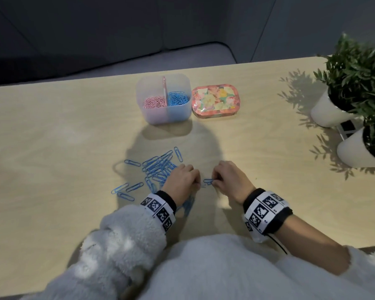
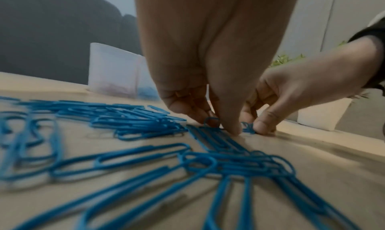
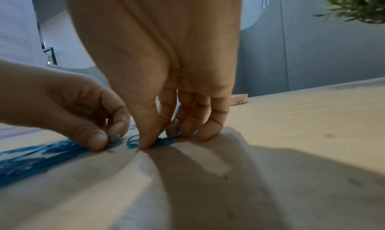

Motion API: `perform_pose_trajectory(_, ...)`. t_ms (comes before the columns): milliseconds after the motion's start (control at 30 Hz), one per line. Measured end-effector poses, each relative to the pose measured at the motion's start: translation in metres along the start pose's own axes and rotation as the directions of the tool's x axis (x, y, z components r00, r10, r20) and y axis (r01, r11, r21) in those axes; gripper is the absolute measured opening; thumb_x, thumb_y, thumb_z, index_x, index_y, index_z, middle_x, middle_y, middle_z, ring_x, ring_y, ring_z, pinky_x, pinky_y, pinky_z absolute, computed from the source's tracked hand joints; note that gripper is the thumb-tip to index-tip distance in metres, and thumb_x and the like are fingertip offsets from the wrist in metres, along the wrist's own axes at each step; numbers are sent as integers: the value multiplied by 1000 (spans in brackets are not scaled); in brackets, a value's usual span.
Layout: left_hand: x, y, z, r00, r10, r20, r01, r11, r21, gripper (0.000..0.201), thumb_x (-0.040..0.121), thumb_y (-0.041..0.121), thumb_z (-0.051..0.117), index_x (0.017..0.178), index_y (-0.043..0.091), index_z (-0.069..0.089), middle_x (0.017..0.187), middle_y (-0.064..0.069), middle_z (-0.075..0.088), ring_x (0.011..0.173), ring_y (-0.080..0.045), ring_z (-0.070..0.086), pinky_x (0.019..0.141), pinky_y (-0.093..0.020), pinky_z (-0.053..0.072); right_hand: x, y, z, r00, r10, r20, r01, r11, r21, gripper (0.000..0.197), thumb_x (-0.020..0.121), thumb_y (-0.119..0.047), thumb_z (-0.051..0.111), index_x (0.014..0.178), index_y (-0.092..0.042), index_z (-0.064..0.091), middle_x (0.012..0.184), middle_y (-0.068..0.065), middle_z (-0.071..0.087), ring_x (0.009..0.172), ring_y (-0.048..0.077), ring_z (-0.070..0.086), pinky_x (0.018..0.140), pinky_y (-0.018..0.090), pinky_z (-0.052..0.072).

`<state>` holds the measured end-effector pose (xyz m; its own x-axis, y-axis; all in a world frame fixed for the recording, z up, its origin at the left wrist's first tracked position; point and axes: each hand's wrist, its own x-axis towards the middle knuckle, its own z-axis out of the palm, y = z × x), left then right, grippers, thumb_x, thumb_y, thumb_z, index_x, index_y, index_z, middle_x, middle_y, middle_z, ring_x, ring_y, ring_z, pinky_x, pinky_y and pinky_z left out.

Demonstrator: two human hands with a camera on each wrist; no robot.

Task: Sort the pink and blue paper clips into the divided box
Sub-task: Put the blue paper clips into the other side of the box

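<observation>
Box (image 1: pixel 158 118): pink clips (image 1: pixel 154 102) left, blue clips (image 1: pixel 178 98) right | both hands pinching loose blue clips (image 1: pixel 158 167)

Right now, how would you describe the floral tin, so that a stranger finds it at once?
Look at the far side of the wooden table, behind both hands. There stands the translucent divided box with pink and blue clips; the floral tin lies right beside it, toward the plants. It alone is low, closed and covered in colourful flowers.

You've got smooth blue-coated clips (image 1: pixel 156 167) on a matt pale wood-grain bench (image 1: pixel 52 137), a frosted translucent plastic box (image 1: pixel 163 109), a glossy floral tin (image 1: pixel 214 99), and fuzzy fleece sleeves (image 1: pixel 121 241).
</observation>
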<state>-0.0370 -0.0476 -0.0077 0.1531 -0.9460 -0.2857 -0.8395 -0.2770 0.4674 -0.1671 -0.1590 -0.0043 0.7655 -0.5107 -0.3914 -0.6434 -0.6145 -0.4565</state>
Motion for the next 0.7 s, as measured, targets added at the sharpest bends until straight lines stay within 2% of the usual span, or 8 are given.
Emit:
perform_pose_trajectory(67, -7, -6, -4, 997, -59, -59, 53, 994, -91, 8, 83, 12, 57, 89, 7, 61, 92, -12, 65, 90, -31, 55, 78, -36, 38, -3, 0, 2, 1000, 8, 6, -8, 999, 47, 8, 81, -5, 58, 88, -8, 57, 98, 11, 57, 95, 29, 53, 80, 38, 45)
perform_pose_trajectory(133, -16, -13, -11, 986, -125, -112, 104, 979, -176, 13, 87, 9, 54, 99, 6, 58, 94, -13, 66, 91, -30, 58, 78, -37, 41, -6, 1, 5, 1000, 28, -2, -28, 997, 77, 14, 80, 0, 53, 93, -7, 54, 99, 12, 58, 90, 31, 55, 78, 39, 46)
perform_pose_trajectory(200, -32, -19, -15, 978, -181, -105, 152, 960, -236, 25, 87, 0, 48, 111, 6, 53, 95, -12, 62, 89, -28, 56, 76, -36, 40, -9, 2, 5, 998, 63, -6, -62, 993, 102, 13, 81, 0, 51, 92, -6, 57, 98, 12, 60, 88, 29, 56, 77, 37, 46)
perform_pose_trajectory(300, -56, -26, -9, 967, -244, -77, 212, 931, -296, 27, 86, -2, 40, 108, 8, 50, 87, -5, 52, 83, -23, 49, 70, -29, 32, -10, 2, 3, 999, 47, 0, -47, 995, 92, 9, 80, -2, 52, 85, -5, 59, 96, 12, 60, 86, 26, 55, 76, 34, 44)
perform_pose_trajectory(367, -70, -27, 0, 960, -269, -82, 233, 924, -305, 12, 91, 13, 45, 100, 11, 51, 85, -1, 52, 82, -21, 49, 71, -27, 30, -12, -1, 2, 1000, 0, -3, 0, 998, 66, 9, 79, -1, 51, 80, -9, 56, 94, 13, 60, 87, 29, 55, 74, 35, 43)
perform_pose_trajectory(500, -83, -22, 25, 974, -182, -137, 173, 982, -78, 48, 75, 59, 48, 94, 15, 53, 87, -3, 57, 83, -22, 50, 74, -29, 33, -14, -6, 5, 996, -82, 15, 82, 995, 51, 17, 80, -2, 49, 96, -5, 55, 91, 12, 61, 83, 29, 55, 71, 34, 42)
perform_pose_trajectory(633, -82, -10, 29, 975, -150, -162, 163, 984, 69, 54, 62, 64, 54, 90, 17, 55, 82, -1, 59, 77, -22, 55, 72, -26, 30, -4, -23, 2, 993, -114, 4, 108, 950, 295, 10, 83, -2, 49, 84, -10, 55, 85, 3, 53, 77, 19, 48, 71, 26, 35)
perform_pose_trajectory(700, -79, -9, 29, 978, -152, -145, 166, 982, 89, 57, 61, 59, 62, 98, 17, 55, 93, -2, 59, 88, -24, 54, 78, -29, 37, 3, -32, 3, 995, -88, 45, 67, 930, 360, 6, 84, -8, 50, 85, -13, 54, 84, 2, 55, 79, 19, 50, 73, 28, 37)
